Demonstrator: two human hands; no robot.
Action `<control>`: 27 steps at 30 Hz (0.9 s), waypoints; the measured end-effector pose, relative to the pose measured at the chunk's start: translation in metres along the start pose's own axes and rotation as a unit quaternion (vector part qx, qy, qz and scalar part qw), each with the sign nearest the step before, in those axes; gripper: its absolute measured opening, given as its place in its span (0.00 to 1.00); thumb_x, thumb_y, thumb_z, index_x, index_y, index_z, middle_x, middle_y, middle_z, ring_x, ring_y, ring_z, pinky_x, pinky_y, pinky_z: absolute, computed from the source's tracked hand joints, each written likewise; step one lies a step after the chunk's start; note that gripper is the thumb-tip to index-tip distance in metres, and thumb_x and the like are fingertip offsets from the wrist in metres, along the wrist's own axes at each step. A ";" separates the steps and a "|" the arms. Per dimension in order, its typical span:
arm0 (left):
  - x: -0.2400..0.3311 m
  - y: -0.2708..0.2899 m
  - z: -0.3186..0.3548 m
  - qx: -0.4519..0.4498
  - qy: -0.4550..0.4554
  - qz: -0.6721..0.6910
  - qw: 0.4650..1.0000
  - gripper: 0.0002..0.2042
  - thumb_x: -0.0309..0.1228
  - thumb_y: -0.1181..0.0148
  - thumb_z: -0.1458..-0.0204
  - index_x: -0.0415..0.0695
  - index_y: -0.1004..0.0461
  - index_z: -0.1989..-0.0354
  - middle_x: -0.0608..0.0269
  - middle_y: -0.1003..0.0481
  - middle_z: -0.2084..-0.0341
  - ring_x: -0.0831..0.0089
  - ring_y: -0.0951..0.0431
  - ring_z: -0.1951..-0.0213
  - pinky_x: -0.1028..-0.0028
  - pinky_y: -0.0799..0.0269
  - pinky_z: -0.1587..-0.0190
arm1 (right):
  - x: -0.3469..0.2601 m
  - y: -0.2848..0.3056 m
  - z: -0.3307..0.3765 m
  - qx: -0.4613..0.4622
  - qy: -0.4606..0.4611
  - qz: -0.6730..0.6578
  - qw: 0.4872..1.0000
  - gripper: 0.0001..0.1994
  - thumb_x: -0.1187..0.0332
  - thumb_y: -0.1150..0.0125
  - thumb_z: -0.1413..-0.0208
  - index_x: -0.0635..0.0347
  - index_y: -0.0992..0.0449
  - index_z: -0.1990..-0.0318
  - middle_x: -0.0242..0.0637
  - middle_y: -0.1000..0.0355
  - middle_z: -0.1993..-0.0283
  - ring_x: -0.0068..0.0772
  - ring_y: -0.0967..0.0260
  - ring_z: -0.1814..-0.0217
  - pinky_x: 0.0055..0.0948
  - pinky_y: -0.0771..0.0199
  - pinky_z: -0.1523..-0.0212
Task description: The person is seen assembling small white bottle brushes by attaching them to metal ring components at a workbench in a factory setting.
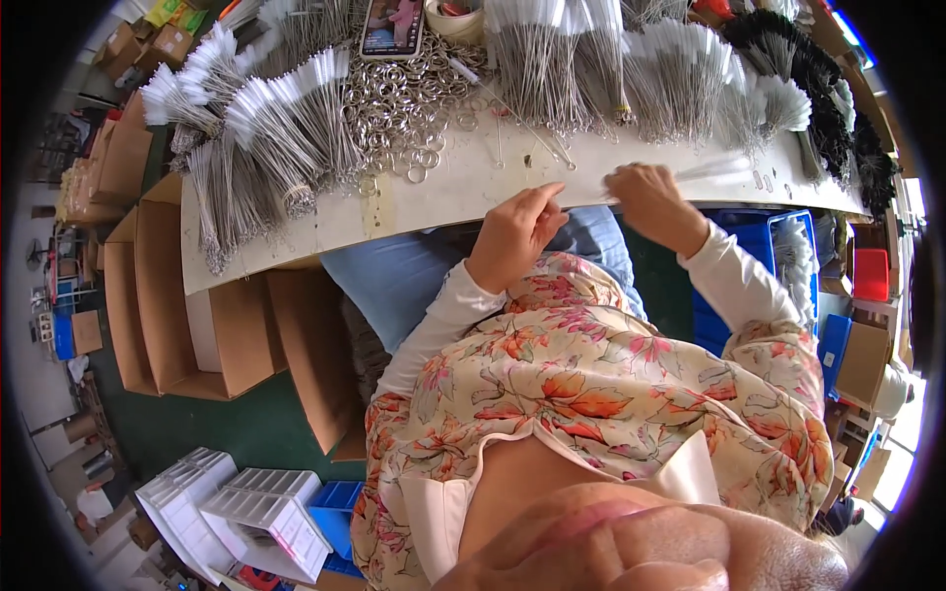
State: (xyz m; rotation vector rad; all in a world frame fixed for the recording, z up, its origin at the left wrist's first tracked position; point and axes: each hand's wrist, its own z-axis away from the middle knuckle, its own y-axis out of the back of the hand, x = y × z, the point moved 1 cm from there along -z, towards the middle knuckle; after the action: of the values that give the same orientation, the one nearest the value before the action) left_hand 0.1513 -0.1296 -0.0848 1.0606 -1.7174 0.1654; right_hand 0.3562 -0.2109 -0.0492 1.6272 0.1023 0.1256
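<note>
The white brush (716, 169) is a blur just to the right of the R hand (645, 202), up over the table (443, 192). Its long side runs mostly L to R, w/ the R end tipped a tiny bit to the far side of the table. The R hand is way nearer to it. The L hand (522, 231) is on the other side, so the R hand sits btwn the L hand & the brush.

R fingers are bent in & pointing left. They look like they've got the brush by its thin end, but can't tell for sure b/c it's all smeary. L fingers are curled, w/ the pointer poking out toward the R hand. Can't tell if they pinch anything. The hands are near each other, w/ a small gap, by the near edge of the table.

Up & left of the L hand is a big pile of shiny rings (404, 108). Left of that are bunches of white brushes (286, 128), & more white brush bunches (680, 84) are past the R hand. Black brushes (793, 69) are at the far R end. A phone (392, 28) is at the back, behind the rings.
</note>
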 end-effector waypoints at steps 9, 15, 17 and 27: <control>0.019 0.034 0.002 0.031 -0.097 -0.052 0.993 0.12 0.19 0.39 0.57 0.40 0.26 0.61 0.58 0.26 0.71 0.65 0.24 0.71 0.72 0.29 0.70 | -0.037 0.015 -0.037 -0.255 -0.094 -0.685 0.676 0.09 0.66 0.47 0.43 0.62 0.24 0.66 0.28 0.30 0.77 0.16 0.35 0.77 0.18 0.36 0.76; 0.000 0.068 -0.009 0.040 -0.063 -0.207 0.976 0.10 0.24 0.38 0.55 0.42 0.25 0.63 0.57 0.26 0.74 0.66 0.26 0.75 0.72 0.30 0.74 | -0.013 0.035 -0.041 -0.084 -0.005 -0.450 0.889 0.05 0.73 0.45 0.52 0.62 0.25 0.68 0.34 0.29 0.76 0.30 0.31 0.76 0.25 0.32 0.73; -0.018 0.096 -0.012 0.097 0.083 -0.252 0.959 0.07 0.26 0.38 0.54 0.42 0.26 0.65 0.60 0.27 0.78 0.71 0.28 0.80 0.72 0.32 0.78 | -0.005 0.025 -0.029 -0.063 -0.026 -0.244 0.967 0.03 0.75 0.46 0.53 0.61 0.26 0.71 0.36 0.30 0.76 0.33 0.30 0.75 0.29 0.32 0.73; -0.061 0.092 -0.017 0.023 0.110 -0.390 0.914 0.08 0.29 0.39 0.54 0.43 0.31 0.68 0.60 0.29 0.76 0.63 0.26 0.72 0.66 0.32 0.72 | -0.038 0.011 -0.061 0.024 -0.118 -0.487 0.865 0.04 0.72 0.41 0.52 0.61 0.24 0.68 0.41 0.27 0.74 0.42 0.29 0.73 0.32 0.30 0.71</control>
State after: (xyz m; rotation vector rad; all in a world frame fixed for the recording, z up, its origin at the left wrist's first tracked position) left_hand 0.1001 -0.0308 -0.0936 1.6162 -0.9910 -0.1820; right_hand 0.3101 -0.1571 -0.0356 1.4532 0.7255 -0.8597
